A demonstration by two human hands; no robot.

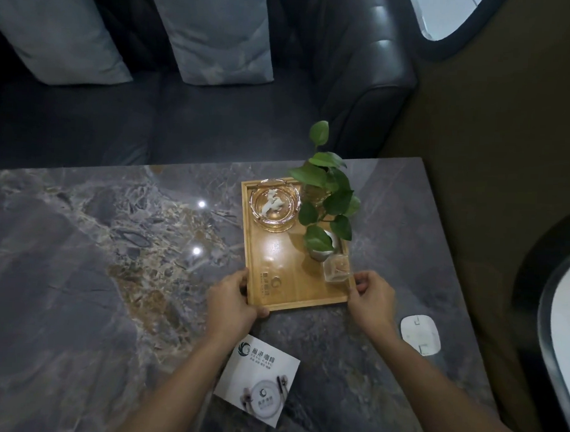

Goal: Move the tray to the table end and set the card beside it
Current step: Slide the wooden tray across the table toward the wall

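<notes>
Because the rectangular pale wooden tray (291,265) carries a glass ashtray (274,204), a leafy green plant in a white pot (326,211) and a small clear box (337,267), both hands grip its near corners — left hand (232,300) and right hand (373,298), fingers closed on the rim — probably to slide it level along the grey marble counter (79,256). Nearer lies the white square card (259,383), logo printed, lettering blurred — perhaps "FENG GANG".
</notes>
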